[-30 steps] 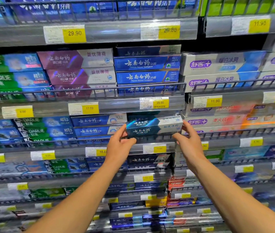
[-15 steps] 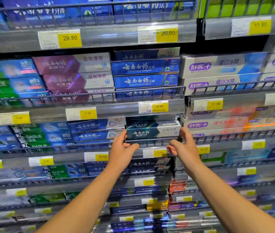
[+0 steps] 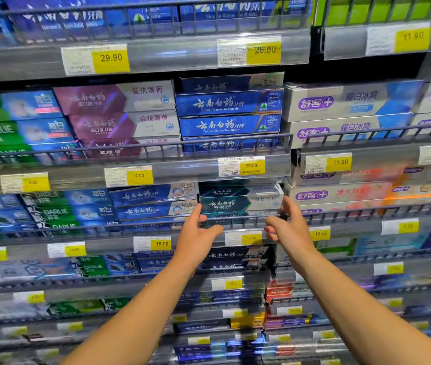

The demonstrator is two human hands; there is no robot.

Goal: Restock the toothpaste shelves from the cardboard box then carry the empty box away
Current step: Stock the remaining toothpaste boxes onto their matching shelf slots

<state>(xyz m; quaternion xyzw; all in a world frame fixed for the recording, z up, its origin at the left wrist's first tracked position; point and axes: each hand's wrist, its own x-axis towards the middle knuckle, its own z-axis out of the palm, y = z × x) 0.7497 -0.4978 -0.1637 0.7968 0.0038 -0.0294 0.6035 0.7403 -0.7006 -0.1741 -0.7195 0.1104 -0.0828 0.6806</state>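
A: Where is the toothpaste box (image 3: 238, 204) at this moment?

B: In its slot on the middle shelf, on top of the dark stack, its face just behind the wire rail (image 3: 235, 219). The left hand (image 3: 196, 233) is at its left end, fingers reaching up to the corner, thumb spread wide. I'd call that grip open, touching at most. I can't tell if there is contact.

A: And the other side?

B: The right hand (image 3: 289, 227) sits at the right end, fingers up by the corner, thumb apart, also open and clasping nothing.

A: How would the carton handle?

B: Light, I judge, and stiff along its length, but glossy and probably slippery. Thin card dents, so the two short ends are the place to hold it.

A: Room to move?

B: Tight. The blue boxes (image 3: 153, 204) press in on the left, the white boxes (image 3: 338, 194) on the right, the price strip (image 3: 240, 167) hangs close overhead, and the rail guards the front. The cardboard box isn't in view.
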